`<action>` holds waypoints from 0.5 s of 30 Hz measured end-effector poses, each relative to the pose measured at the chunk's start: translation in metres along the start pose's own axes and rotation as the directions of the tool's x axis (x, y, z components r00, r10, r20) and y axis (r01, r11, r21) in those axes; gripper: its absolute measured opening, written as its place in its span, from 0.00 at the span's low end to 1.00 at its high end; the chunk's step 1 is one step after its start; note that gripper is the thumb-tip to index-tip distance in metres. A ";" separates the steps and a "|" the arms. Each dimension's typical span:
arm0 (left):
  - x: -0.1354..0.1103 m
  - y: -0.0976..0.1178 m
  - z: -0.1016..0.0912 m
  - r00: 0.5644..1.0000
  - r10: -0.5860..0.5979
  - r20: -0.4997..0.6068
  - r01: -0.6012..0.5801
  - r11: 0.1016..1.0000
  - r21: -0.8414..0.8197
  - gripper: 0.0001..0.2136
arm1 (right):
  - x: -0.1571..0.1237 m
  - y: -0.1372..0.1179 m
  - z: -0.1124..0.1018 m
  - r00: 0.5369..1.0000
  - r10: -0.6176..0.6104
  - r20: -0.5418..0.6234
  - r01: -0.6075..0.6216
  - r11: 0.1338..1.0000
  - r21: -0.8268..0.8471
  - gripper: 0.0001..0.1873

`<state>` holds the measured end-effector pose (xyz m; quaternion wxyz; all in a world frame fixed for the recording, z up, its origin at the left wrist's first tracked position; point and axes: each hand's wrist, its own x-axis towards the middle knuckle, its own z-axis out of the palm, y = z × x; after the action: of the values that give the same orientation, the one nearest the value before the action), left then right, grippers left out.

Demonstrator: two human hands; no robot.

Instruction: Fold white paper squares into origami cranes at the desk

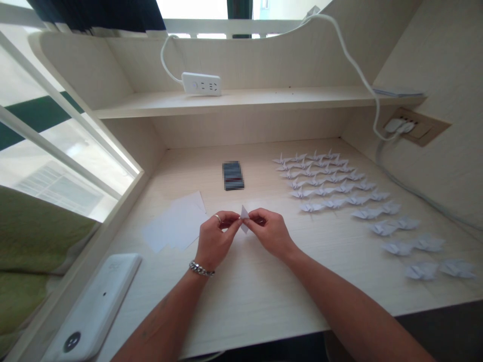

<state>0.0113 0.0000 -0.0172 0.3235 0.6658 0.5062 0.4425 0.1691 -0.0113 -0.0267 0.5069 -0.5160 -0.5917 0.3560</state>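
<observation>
Left hand (215,239), with a ring and a silver chain bracelet (201,269) at the wrist, pinches one side of a small folded piece of white paper (244,217) between thumb and fingertips, and the right hand (269,231) pinches the other side the same way. The paper is lifted just clear of the pale wooden desk (264,291), its point up. A fingertip grip from both sides probably suits a piece this small, keeping its thin edges lined up and in sight. Just left of the folded piece lies a loose stack of flat white square sheets (177,226), within easy reach of the left hand. Right of it and further back, many white folded paper cranes (339,188) lie in neat slanting rows, apart from the hands. Directly behind it sits a dark rectangular object (233,175), blurred. Well behind and above it, a white power strip (201,83) rests on the shelf.
</observation>
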 end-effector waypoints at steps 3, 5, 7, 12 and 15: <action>0.000 0.001 0.000 1.000 0.004 0.003 -0.004 1.000 0.013 0.09 | -0.001 0.000 0.000 1.000 0.002 -0.006 -0.002 1.000 0.006 0.07; 0.001 0.000 0.000 1.000 0.001 0.017 -0.002 1.000 0.019 0.09 | -0.001 0.001 0.000 1.000 0.000 -0.008 0.000 1.000 0.012 0.07; 0.001 -0.001 0.000 0.999 -0.004 0.040 0.003 0.999 0.032 0.09 | -0.001 0.001 0.000 1.000 -0.002 -0.007 0.002 1.000 0.018 0.07; 0.001 -0.002 0.000 0.998 -0.001 0.065 -0.004 0.996 0.086 0.09 | -0.001 0.001 0.001 1.000 -0.009 -0.005 0.009 0.999 0.035 0.07; 0.001 -0.001 0.001 0.999 0.025 0.043 -0.030 0.993 0.118 0.08 | -0.002 0.000 0.002 1.000 -0.016 -0.010 0.016 1.000 0.016 0.08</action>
<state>0.0115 0.0012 -0.0182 0.2877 0.6998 0.5154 0.4024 0.1667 -0.0133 -0.0274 0.5166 -0.5089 -0.5904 0.3542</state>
